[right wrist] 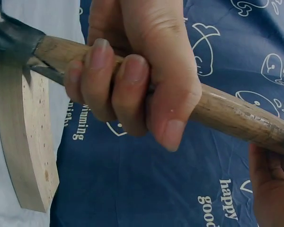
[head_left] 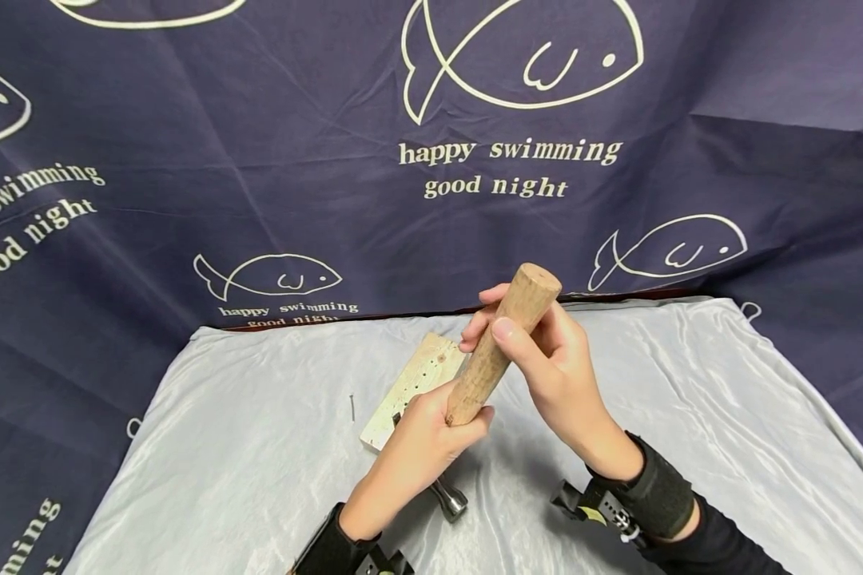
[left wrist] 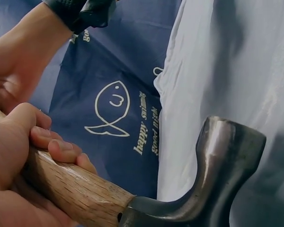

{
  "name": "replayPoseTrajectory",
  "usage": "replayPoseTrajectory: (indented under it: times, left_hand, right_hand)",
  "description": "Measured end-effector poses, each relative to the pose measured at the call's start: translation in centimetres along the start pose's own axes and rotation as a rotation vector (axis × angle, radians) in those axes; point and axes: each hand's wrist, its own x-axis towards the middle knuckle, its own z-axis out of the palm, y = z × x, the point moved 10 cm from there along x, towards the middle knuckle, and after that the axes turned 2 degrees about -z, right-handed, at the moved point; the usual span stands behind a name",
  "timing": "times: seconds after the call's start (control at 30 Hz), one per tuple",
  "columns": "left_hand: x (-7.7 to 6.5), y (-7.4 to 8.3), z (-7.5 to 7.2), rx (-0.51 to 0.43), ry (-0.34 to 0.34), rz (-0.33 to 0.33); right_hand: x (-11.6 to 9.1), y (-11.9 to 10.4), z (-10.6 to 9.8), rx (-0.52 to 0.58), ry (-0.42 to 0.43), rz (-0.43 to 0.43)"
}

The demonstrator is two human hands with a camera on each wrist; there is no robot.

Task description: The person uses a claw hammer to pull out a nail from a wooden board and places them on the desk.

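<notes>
A claw hammer with a wooden handle (head_left: 507, 343) is held tilted over the table, handle end up and metal head (head_left: 449, 499) down. My left hand (head_left: 424, 435) wraps the handle close to the head; in the left wrist view its fingers (left wrist: 61, 149) curl round the wood. Higher up, my right hand (head_left: 557, 367) has its thumb laid on the front of the handle and fingers behind it. Behind the left hand lies a pale wooden block (head_left: 403, 387) with a row of small dark holes, partly covered by that hand. The hammer head (left wrist: 227, 165) shows large in the left wrist view.
A single nail (head_left: 352, 407) lies on the light grey cloth (head_left: 259, 399) left of the block. Behind the table hangs a dark blue curtain (head_left: 374, 200) printed with white fish and lettering.
</notes>
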Motion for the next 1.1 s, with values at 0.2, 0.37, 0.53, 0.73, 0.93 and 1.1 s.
replayPoseTrajectory:
  times: [0.2,0.37,0.53,0.73,0.93,1.1]
  left_hand:
    - [-0.2,-0.4,-1.0,0.009,0.002,-0.073]
    - [-0.8,-1.0,-2.5,-0.003,0.018,-0.154]
    - [-1.1,-1.2,-4.1,0.013,0.055,-0.188]
    - [-1.3,-1.9,-5.7,0.066,0.096,-0.217]
    - [-1.5,-2.9,-6.8,0.085,0.109,-0.240]
    - [-1.5,-4.1,-7.7,0.096,0.129,-0.263]
  right_hand:
    - [0.0,0.4,-0.3,-0.021,-0.025,0.005]
    - [-0.2,0.8,-0.9,-0.078,-0.032,0.009]
    - [-0.6,1.5,-1.7,-0.116,-0.023,0.037]
    - [-1.1,3.4,-3.6,-0.230,0.041,0.114]
    - [-1.1,4.7,-4.9,-0.341,0.067,0.214]
    - [-1.2,4.9,-5.3,-0.442,0.050,0.284]
